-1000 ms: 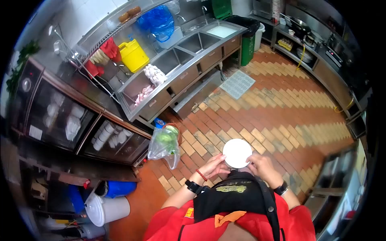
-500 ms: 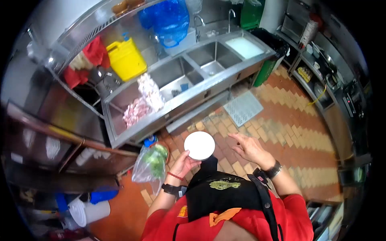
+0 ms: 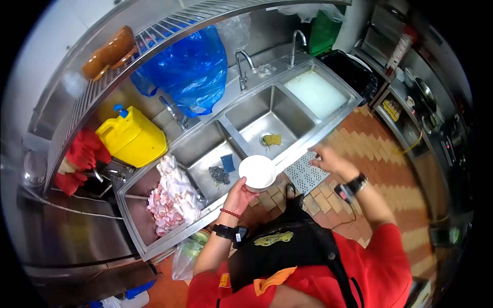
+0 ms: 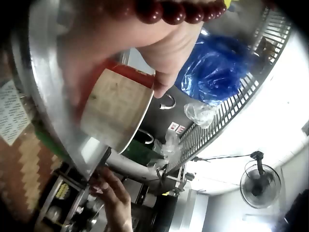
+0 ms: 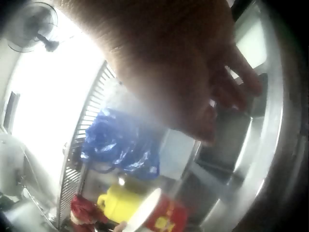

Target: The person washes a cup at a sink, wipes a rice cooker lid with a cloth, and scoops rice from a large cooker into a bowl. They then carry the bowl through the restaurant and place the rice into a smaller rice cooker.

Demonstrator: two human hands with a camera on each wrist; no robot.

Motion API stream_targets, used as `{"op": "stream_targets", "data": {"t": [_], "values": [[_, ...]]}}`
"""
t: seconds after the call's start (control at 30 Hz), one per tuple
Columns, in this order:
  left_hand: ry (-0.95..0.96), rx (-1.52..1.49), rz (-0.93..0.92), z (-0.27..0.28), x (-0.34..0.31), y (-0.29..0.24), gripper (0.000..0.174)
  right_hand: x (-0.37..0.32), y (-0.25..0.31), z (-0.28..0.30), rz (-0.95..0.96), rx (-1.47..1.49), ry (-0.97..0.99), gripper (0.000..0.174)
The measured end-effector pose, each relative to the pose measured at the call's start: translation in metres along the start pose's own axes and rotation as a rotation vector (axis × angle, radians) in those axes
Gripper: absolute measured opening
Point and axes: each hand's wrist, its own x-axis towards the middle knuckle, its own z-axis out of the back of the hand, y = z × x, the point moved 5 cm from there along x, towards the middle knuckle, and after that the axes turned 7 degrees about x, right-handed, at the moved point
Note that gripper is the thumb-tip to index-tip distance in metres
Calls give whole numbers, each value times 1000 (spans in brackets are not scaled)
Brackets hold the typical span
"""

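Observation:
My left hand (image 3: 240,197) grips a round paper bowl (image 3: 258,172) at its side, thumb near the rim. Its inside is white, and the right wrist view shows a red outer wall with yellow print on the bowl (image 5: 170,216). The bowl is over the front edge of the steel sink (image 3: 218,204), overlapping the middle basins. Off to the right, my right hand (image 3: 331,160) hangs in the air with loosely bent fingers and nothing in it. Raw meat pieces (image 3: 163,210) and a pale whole bird or similar carcass (image 3: 177,187) lie in the left basin.
A blue scrub pad (image 3: 227,162) and grey steel wool (image 3: 220,175) lie in one basin, a yellow sponge (image 3: 272,139) in another. Behind are a yellow jug (image 3: 132,137), taps and a blue plastic bag (image 3: 192,66). A wire shelf (image 3: 169,38) overhangs the sink.
Both hands held the bowl at first; the right hand has let go and moved away right. The left hand carries the bowl leftward, then to the sink edge as the person steps closer.

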Motion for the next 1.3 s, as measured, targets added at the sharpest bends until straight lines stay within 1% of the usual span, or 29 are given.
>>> {"op": "stream_targets", "data": {"t": [0.03,0.07,0.1,0.17,0.23,0.3,0.33,0.37,0.43,0.47,0.5,0.53,0.57,0.6,0.63,0.67,0.7,0.77,0.8,0.87,0.9,0.97,1.03,1.1,1.13,1.2,1.23,1.27,1.3], "values": [[-1,-20,-3,-1,18,-2,49,31,-20,5,42,-63,36,49],[-40,-66,-16,-9,31,-10,39,65,-24,16,90,-128,50,50],[-61,-76,-22,-16,44,-18,39,106,-21,28,150,-192,59,51],[-184,-89,-32,-19,72,-30,40,186,-16,45,78,-285,186,59],[-238,-100,-64,-16,107,-38,39,263,-2,59,187,-307,181,63],[-299,-145,-97,-21,140,-51,36,350,-9,52,335,-424,119,65],[-285,-168,-95,-28,153,-58,33,388,-11,42,452,-456,61,62],[-338,-172,-105,-23,172,-58,39,419,-10,33,567,-484,7,60],[-377,-186,-145,-32,195,-68,38,470,3,24,624,-425,35,50],[-357,-201,-162,-36,205,-72,37,474,18,21,633,-419,72,50],[-352,-201,-171,-37,216,-75,38,474,38,30,493,-410,187,45],[-360,-209,-175,-38,225,-79,39,479,40,30,347,-402,296,40],[-365,-213,-177,-39,232,-83,39,491,29,17,348,-398,317,40],[-378,-222,-167,-39,240,-87,39,500,24,7,409,-448,317,36],[-371,-237,-168,-40,246,-91,31,505,18,-1,468,-499,314,33],[-358,-251,-176,-40,253,-94,23,506,8,-2,409,-395,219,29],[-360,-261,-172,-38,260,-95,23,505,5,-4,407,-399,229,29],[-374,-248,-173,-33,272,-99,23,500,6,-6,510,-434,256,32],[-368,-226,-182,-25,279,-95,40,495,3,-7,506,-441,255,32],[-341,-225,-174,-22,291,-97,39,487,-7,-6,432,-341,179,36],[-324,-223,-167,-24,295,-98,39,486,-12,-6,428,-354,175,36],[-313,-220,-152,-27,302,-99,39,484,-23,-5,457,-324,228,43],[-282,-200,-109,-25,306,-94,40,477,-30,2,444,-262,267,42],[-288,-212,-90,-24,307,-90,39,458,-29,15,554,45,168,34],[-301,-222,-81,-22,307,-88,40,437,-26,20,324,246,190,28],[-333,-175,-101,-22,305,-91,41,400,-28,10,326,508,321,24],[-368,-127,-121,-22,304,-94,43,384,-33,-3,332,410,422,32],[-360,-118,-118,-24,305,-96,43,371,-38,-19,418,85,454,36],[-370,-103,-128,-26,305,-98,47,358,-38,-32,492,-245,477,40]]}}
